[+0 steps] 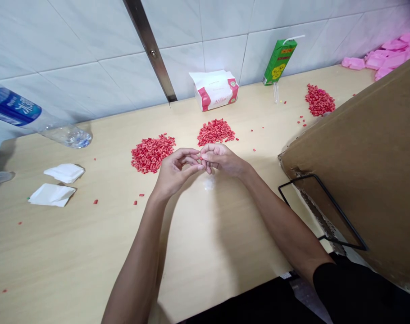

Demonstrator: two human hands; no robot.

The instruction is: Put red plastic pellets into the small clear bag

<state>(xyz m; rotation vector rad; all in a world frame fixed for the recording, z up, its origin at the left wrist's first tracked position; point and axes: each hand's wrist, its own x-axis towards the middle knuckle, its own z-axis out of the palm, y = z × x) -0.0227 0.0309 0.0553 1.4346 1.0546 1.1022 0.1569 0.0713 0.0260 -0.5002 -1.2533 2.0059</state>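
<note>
the two hands meet over the table (191, 252), and clock positions are taken from their fingertips. the right hand (223, 159) has its thumb and forefinger drawn narrow, apparently around a small red piece (201, 158). the left hand (174, 173) is curved, with its thumb and forefinger slightly apart beside that piece; whether it grips anything, i cannot tell. the fingertip hold probably reflects the piece's small size, and the facing hands seem to steady it between them.

the left pile (151, 154) of red pieces lies at nine to ten o'clock, just beside the left hand; the middle pile (216, 131) is near, between twelve and one. both are presumably set there for short reach. the far pile (320, 100) sits at two o'clock, well apart, near the cardboard box (367, 153) at three.

the tissue pack (220, 93) is at twelve o'clock by the wall, likely kept back to leave working room. the folded tissues (65, 173) lie at nine. the clear bottle (61, 134) lies tilted between nine and ten.

labels: the bottle's blue label carries pale lettering, not legible. the pack bears red print, too small to read. the green carton (279, 63), between one and two o'clock, shows red and yellow markings and a straw; no brand confirmed.
</note>
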